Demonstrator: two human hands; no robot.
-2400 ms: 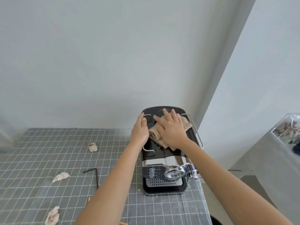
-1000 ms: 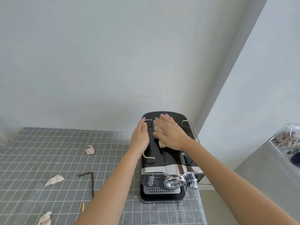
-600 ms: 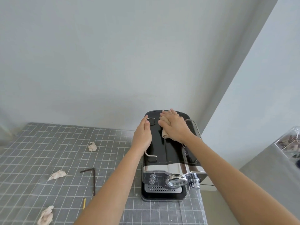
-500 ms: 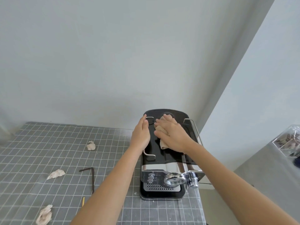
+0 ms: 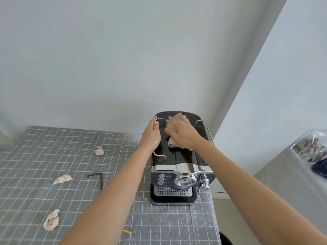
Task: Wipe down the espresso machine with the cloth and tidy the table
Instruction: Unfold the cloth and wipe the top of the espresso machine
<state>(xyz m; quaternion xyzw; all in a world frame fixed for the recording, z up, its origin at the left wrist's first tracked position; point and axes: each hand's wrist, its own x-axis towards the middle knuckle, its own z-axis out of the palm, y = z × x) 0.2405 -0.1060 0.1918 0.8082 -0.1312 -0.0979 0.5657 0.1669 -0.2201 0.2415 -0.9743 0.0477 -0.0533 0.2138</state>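
Observation:
A black and chrome espresso machine (image 5: 180, 161) stands at the right end of the grey checked table (image 5: 53, 156), against the wall. My right hand (image 5: 180, 132) lies flat on the machine's black top and presses a beige cloth (image 5: 172, 144) onto it; most of the cloth is hidden under the palm. My left hand (image 5: 151, 137) grips the left side of the machine top, by its wire rail.
Three crumpled paper scraps lie on the table: one (image 5: 99, 150) near the back, one (image 5: 62, 179) in the middle, one (image 5: 51, 221) near the front. A dark hex key (image 5: 99, 178) and a small yellow stick (image 5: 127, 232) lie there too. A clear box (image 5: 311, 147) sits at right.
My right hand has slid the cloth back and forth over the machine top, now reaching toward its rear. My left hand has stayed on the left side.

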